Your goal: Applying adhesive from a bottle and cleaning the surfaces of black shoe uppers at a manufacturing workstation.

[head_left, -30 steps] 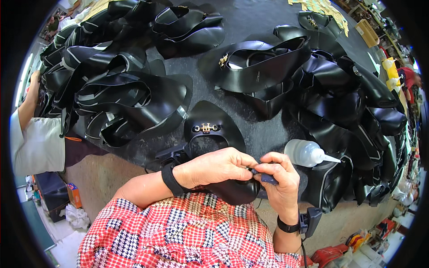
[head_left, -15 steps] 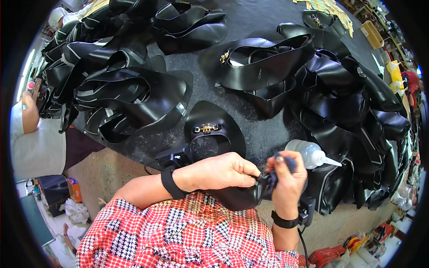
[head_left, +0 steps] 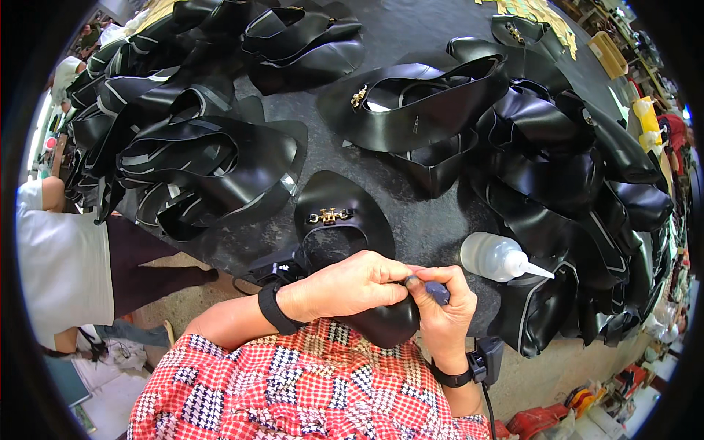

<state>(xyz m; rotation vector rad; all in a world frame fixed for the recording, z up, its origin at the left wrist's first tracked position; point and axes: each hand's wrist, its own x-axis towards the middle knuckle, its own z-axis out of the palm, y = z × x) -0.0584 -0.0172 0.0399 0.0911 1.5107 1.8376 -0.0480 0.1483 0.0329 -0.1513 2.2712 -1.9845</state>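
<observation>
My left hand (head_left: 356, 284) pinches the edge of a black leather shoe upper (head_left: 381, 323) held low, close to my body. Closed around a dark blue, rounded tool handle (head_left: 438, 292), my right hand (head_left: 446, 312) meets the left at that edge. The tool's working end is hidden between the fingers, so its kind does not show. Just beyond my left hand, another black upper (head_left: 374, 220) with a gold chain ornament (head_left: 330, 215) lies on the dark table. A translucent squeeze bottle (head_left: 488, 257) with a pointed nozzle lies tipped over beyond my right hand.
Heaped black uppers cover the left (head_left: 213, 158) and right (head_left: 565, 169) of the table (head_left: 411, 213). More uppers (head_left: 418, 106) lie ahead. A small black device (head_left: 275, 268) sits by my left wrist. A person in a white shirt (head_left: 62, 257) stands at the left.
My right hand has moved left and in against my left hand, bringing the dark blue handle to the upper's edge. The person at the left has shifted further into view.
</observation>
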